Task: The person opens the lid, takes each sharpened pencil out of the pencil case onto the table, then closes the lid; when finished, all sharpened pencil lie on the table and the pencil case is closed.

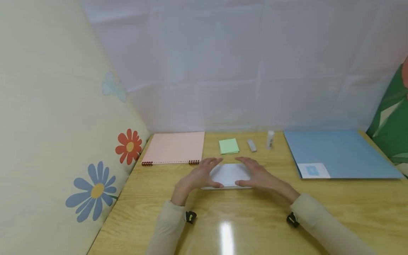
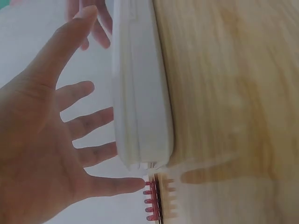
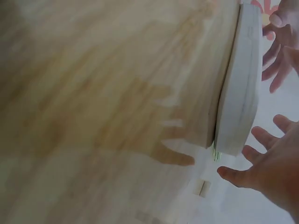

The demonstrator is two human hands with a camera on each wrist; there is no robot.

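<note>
A flat white case point(image 1: 231, 174) with rounded corners lies on the table in front of me. A seam runs along its side point(image 2: 145, 93) in the left wrist view. My left hand point(image 1: 201, 176) hovers around its left end, fingers spread and thumb toward the near edge. Mirroring it, my right hand point(image 1: 259, 176) is at the right end with its fingers apart. Both hands overlap the case's ends in the head view. In the right wrist view the fingers of the right hand point(image 3: 273, 161) are loosely extended beside the case, gripping nothing.
A pink spiral notebook point(image 1: 173, 148) lies at the back left. Behind the case are green sticky notes point(image 1: 228, 146), a small grey eraser-like block point(image 1: 251, 145) and an upright glue stick point(image 1: 270, 140). A large blue folder point(image 1: 338, 152) covers the back right, before a white backdrop point(image 1: 210, 71).
</note>
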